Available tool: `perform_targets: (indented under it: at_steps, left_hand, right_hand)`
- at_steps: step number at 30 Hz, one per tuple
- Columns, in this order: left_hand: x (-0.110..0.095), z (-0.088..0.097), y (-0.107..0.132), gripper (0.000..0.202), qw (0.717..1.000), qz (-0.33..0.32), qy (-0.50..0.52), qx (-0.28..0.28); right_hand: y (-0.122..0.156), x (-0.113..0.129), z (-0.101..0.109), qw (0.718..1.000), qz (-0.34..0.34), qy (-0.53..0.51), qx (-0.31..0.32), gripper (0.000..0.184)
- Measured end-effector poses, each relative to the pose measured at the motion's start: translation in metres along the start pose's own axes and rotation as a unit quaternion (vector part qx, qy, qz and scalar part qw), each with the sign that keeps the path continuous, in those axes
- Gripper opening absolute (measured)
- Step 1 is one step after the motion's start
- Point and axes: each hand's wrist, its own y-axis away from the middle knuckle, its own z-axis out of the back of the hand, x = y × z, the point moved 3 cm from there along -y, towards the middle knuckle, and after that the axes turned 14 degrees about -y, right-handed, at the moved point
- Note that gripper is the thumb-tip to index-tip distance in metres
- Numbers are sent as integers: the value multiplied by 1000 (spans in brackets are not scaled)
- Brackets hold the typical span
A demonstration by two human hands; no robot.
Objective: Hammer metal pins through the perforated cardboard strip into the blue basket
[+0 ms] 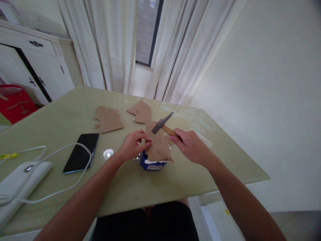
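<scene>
The right hand grips a hammer; at its nine o'clock, the left hand, pinched narrow, probably steadies cardboard on a blue object.

On the pale green table, the small blue box sits toward the near middle, under the hole-punched brown cardboard piece. The grey-headed wooden-handled hammer is over that piece's far part. Beyond the piece, slightly left, lie the torn brown cardboard scraps; left of these, the squarish brown cardboard sheet. The black rectangular phone lies left and nearer, right of the long white plastic block.
</scene>
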Motion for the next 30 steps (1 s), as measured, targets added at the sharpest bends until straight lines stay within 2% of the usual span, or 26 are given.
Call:
perform_targets:
  at_steps: [2,6,8,14,19,25,30]
  left_hand:
    - [2,0,0,20,1000,-1,9,3]
    - [4,-1,0,19,1000,-6,15,20]
    - [3,-1,0,19,999,-6,13,30]
    - [2,0,1,24,999,-3,6,40]
    - [1,1,1,33,1000,-14,-12,25]
    - [3,0,2,48,1000,-14,-1,21]
    - [3,-1,4,47,999,-11,-12,31]
  right_hand:
    - [-1,2,2,1000,-1,-2,-1,34]
    - [-4,3,-8,997,2,48,65,30]
    - [-4,3,-10,995,6,67,78,29]
    - [-2,2,-2,999,-6,30,20,32]
    - [-2,-3,-26,993,18,87,82,27]
    - [-3,-5,-24,998,1,53,37,27]
    - [-1,-13,-32,997,26,23,71,27]
